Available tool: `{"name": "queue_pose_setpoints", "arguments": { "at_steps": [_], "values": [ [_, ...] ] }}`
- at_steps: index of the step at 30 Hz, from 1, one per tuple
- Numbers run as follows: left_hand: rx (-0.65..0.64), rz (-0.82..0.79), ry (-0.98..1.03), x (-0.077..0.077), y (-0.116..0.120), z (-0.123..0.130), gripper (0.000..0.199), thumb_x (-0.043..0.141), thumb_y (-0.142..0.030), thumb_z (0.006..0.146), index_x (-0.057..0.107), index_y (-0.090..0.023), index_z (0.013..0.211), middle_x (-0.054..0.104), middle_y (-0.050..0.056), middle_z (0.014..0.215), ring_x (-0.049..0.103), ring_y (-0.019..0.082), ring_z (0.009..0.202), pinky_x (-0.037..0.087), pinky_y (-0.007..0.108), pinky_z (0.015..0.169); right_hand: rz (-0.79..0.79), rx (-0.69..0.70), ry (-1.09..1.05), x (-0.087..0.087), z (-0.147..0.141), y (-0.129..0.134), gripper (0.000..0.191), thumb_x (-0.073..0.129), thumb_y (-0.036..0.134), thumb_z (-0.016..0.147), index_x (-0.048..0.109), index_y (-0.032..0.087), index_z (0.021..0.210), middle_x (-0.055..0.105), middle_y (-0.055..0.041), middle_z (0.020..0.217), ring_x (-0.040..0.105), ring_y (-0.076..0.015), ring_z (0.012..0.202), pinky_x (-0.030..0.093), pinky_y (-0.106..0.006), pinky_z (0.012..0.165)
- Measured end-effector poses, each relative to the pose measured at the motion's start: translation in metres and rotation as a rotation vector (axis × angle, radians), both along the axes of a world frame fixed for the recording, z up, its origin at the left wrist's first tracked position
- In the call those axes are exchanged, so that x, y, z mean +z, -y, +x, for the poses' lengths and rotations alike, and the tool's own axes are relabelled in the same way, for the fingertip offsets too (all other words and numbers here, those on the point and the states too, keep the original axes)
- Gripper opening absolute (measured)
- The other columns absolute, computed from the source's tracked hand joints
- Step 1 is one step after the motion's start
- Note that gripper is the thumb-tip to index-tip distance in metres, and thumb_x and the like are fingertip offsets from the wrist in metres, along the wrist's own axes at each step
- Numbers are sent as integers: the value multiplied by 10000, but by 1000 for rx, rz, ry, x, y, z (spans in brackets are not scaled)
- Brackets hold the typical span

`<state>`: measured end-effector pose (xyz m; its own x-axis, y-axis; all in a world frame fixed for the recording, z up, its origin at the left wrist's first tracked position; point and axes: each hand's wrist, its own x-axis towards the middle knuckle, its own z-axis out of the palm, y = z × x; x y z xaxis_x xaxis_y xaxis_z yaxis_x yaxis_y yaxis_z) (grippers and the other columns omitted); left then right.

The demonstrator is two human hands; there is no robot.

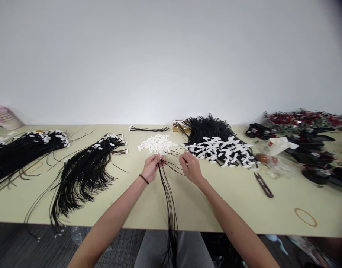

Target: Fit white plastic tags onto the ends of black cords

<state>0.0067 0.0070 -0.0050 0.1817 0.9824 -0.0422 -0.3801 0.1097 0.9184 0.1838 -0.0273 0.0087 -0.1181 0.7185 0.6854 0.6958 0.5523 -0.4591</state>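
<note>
My left hand (151,167), with a dark band on its wrist, pinches a bundle of thin black wires (168,201) near the upper end. The wires run down over the table edge toward my lap. Fingers closed, my right hand (190,166) is at the right, pinching thin black wires that stretch across from the left hand. Whatever sits right between the left fingertips is too small to make out. Just beyond both hands lies a pile of loose white plastic connectors (155,143).
Black wires with white connectors (221,150) are heaped at right; other bundles (87,175) lie at left. One short harness (150,129) rests near the wall. Thread snips (263,185), a rubber band (306,217), a paper cup (277,145) and black items (316,152) occupy the right side.
</note>
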Motion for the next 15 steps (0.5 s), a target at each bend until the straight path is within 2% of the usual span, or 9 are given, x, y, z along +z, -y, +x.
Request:
{"name": "queue_pose_setpoints", "arguments": {
  "at_steps": [11, 15],
  "values": [
    [9, 12, -48, -1, -1, -1, 403, 709, -492, 578, 574, -122, 661, 626, 31, 654, 598, 149, 608, 471, 300, 664, 120, -39, 184, 2, 0, 1, 194, 383, 179, 874, 473, 177, 702, 465, -22, 661, 413, -145, 670, 336, -260, 620],
    [-28, 46, -103, 0, 2, 0, 395, 681, -500, 611, 572, -122, 653, 625, 29, 647, 594, 146, 598, 473, 290, 642, 151, -46, 267, 2, -2, 2, 177, 406, 180, 867, 499, 177, 717, 491, -34, 688, 423, -159, 705, 362, -273, 658]
  ]
}}
